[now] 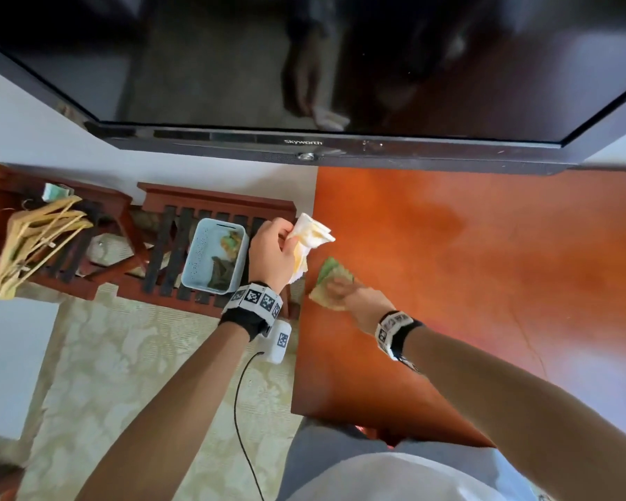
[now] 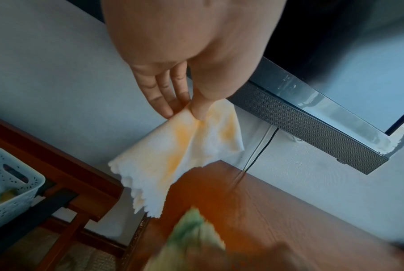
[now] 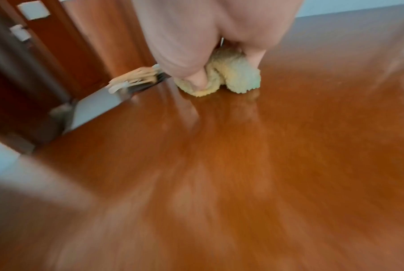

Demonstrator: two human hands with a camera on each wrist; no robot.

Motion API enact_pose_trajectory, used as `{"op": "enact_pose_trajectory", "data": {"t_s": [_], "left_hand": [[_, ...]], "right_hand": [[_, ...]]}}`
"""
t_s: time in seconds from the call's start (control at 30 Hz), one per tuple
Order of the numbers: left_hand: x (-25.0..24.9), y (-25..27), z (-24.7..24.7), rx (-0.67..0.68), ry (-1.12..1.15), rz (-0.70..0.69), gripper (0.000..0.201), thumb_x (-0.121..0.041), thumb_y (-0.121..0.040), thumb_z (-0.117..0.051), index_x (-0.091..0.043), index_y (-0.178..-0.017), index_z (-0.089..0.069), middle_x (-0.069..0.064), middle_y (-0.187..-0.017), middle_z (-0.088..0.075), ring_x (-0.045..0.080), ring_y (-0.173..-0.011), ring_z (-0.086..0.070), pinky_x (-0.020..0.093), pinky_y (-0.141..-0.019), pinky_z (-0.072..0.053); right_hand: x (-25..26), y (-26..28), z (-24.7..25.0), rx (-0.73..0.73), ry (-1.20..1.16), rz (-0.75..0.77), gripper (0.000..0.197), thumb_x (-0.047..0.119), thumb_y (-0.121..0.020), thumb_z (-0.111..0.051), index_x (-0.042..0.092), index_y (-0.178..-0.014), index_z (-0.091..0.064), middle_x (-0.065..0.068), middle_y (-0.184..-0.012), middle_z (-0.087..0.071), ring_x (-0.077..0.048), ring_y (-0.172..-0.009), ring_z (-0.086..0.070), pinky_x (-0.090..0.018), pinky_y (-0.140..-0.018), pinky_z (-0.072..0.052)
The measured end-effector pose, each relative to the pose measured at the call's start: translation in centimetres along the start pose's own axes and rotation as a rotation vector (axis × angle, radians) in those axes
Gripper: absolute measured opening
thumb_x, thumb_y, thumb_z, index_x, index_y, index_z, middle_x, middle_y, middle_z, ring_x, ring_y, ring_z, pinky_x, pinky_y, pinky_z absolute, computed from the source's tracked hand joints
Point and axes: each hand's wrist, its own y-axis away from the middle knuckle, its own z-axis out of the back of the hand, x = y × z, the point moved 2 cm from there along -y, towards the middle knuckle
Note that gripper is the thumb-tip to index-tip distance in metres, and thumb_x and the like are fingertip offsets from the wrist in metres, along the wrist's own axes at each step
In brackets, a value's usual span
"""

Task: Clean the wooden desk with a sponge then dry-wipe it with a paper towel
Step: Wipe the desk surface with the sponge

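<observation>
The reddish wooden desk [image 1: 449,269] fills the right of the head view, with a duller damp patch near its middle. My right hand [image 1: 344,291] grips a yellow-green sponge [image 1: 331,274] against the desk near its left edge; the right wrist view shows the sponge [image 3: 231,73] bunched between thumb and fingers on the wood [image 3: 243,165]. My left hand [image 1: 273,247] hovers just off the desk's left edge and pinches a white paper towel [image 1: 313,235] stained orange. In the left wrist view the towel [image 2: 185,146] hangs from thumb and fingertips above the desk corner [image 2: 266,210].
A dark television [image 1: 322,66] hangs close over the desk's far side. Left of the desk stands a slatted wooden bench [image 1: 203,247] carrying a pale blue basket [image 1: 214,254] with scraps inside. Wooden hangers [image 1: 37,240] lie further left. A black cable [image 1: 239,410] trails over the patterned floor.
</observation>
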Motion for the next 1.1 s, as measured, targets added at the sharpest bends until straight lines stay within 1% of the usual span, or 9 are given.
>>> {"op": "enact_pose_trajectory", "data": {"t_s": [0.13, 0.27, 0.4, 0.47, 0.63, 0.73, 0.8, 0.93, 1.1], "left_hand": [[1.5, 0.8, 0.1, -0.031, 0.026, 0.041, 0.011, -0.009, -0.088, -0.064, -0.020, -0.092, -0.063, -0.006, -0.089, -0.065, 0.013, -0.080, -0.062, 0.034, -0.072, -0.054], [3.3, 2.4, 0.7, -0.048, 0.000, 0.073, 0.012, -0.010, -0.090, -0.067, -0.021, -0.095, -0.063, -0.012, -0.090, -0.063, 0.007, -0.080, -0.060, 0.013, -0.069, -0.044], [5.5, 3.6, 1.2, -0.060, 0.059, 0.122, 0.011, -0.013, -0.091, -0.068, -0.023, -0.092, -0.063, -0.012, -0.084, -0.066, 0.004, -0.077, -0.062, 0.023, -0.070, -0.052], [6.2, 3.9, 1.4, -0.062, 0.080, 0.137, 0.009, -0.014, -0.091, -0.068, -0.021, -0.093, -0.065, -0.011, -0.084, -0.067, 0.004, -0.077, -0.063, 0.027, -0.071, -0.055], [6.1, 4.1, 1.7, -0.043, 0.081, 0.139, 0.007, -0.013, -0.092, -0.067, -0.017, -0.098, -0.066, -0.007, -0.087, -0.068, 0.007, -0.077, -0.063, 0.030, -0.073, -0.056], [4.7, 3.8, 1.7, -0.032, 0.075, 0.133, 0.011, -0.015, -0.093, -0.066, -0.015, -0.104, -0.066, -0.008, -0.090, -0.065, 0.014, -0.079, -0.063, 0.031, -0.074, -0.053], [3.7, 3.5, 1.4, -0.026, 0.072, 0.120, 0.009, -0.015, -0.093, -0.066, -0.016, -0.102, -0.065, -0.010, -0.090, -0.065, 0.012, -0.079, -0.063, 0.029, -0.073, -0.051], [2.1, 2.4, -0.7, 0.048, 0.114, 0.124, 0.008, -0.016, -0.091, -0.069, -0.020, -0.097, -0.065, -0.009, -0.091, -0.069, 0.010, -0.081, -0.065, 0.032, -0.076, -0.055], [0.8, 0.0, -5.4, 0.294, 0.156, 0.132, 0.015, -0.013, -0.084, -0.075, -0.010, -0.099, -0.071, 0.001, -0.095, -0.073, 0.019, -0.091, -0.069, 0.031, -0.081, -0.055]], "right_hand": [[-2.0, -6.4, 6.1, -0.145, 0.003, -0.181, 0.067, -0.002, -0.088, -0.049, 0.039, -0.142, -0.050, 0.012, -0.160, -0.027, -0.024, -0.144, -0.034, -0.042, -0.113, -0.039], [-5.8, -14.6, 11.7, -0.234, 0.010, -0.310, 0.065, 0.001, -0.085, -0.057, 0.035, -0.140, -0.052, 0.004, -0.157, -0.035, -0.036, -0.129, -0.051, -0.040, -0.107, -0.045], [-8.1, -20.0, 14.8, -0.282, 0.024, -0.337, 0.059, -0.004, -0.086, -0.052, 0.031, -0.133, -0.059, -0.003, -0.136, -0.059, -0.034, -0.115, -0.061, -0.039, -0.100, -0.051], [-8.4, -20.4, 14.1, -0.305, 0.062, -0.335, 0.067, -0.007, -0.083, -0.053, 0.036, -0.134, -0.056, 0.000, -0.137, -0.058, -0.032, -0.114, -0.062, -0.040, -0.098, -0.052], [-4.5, -14.2, 8.8, -0.238, 0.144, -0.179, 0.071, -0.006, -0.079, -0.053, 0.037, -0.136, -0.055, -0.003, -0.146, -0.050, -0.036, -0.118, -0.059, -0.041, -0.093, -0.054], [-2.2, -8.9, 3.8, -0.203, 0.080, -0.049, 0.069, -0.005, -0.082, -0.052, 0.038, -0.136, -0.056, 0.005, -0.156, -0.037, -0.025, -0.144, -0.034, -0.044, -0.103, -0.048], [-0.9, -5.3, 1.1, -0.122, 0.063, -0.029, 0.070, -0.005, -0.084, -0.049, 0.037, -0.139, -0.052, 0.007, -0.159, -0.031, -0.024, -0.147, -0.027, -0.045, -0.104, -0.046], [1.5, 3.1, -4.1, -0.063, 0.039, 0.173, 0.061, -0.008, -0.079, -0.060, 0.022, -0.132, -0.063, 0.000, -0.155, -0.040, -0.023, -0.146, -0.032, -0.045, -0.105, -0.046], [-0.4, 10.6, -9.0, 0.043, 0.075, 0.320, 0.061, 0.003, -0.073, -0.079, 0.026, -0.127, -0.066, 0.001, -0.150, -0.046, -0.022, -0.143, -0.038, -0.045, -0.108, -0.043]]}}
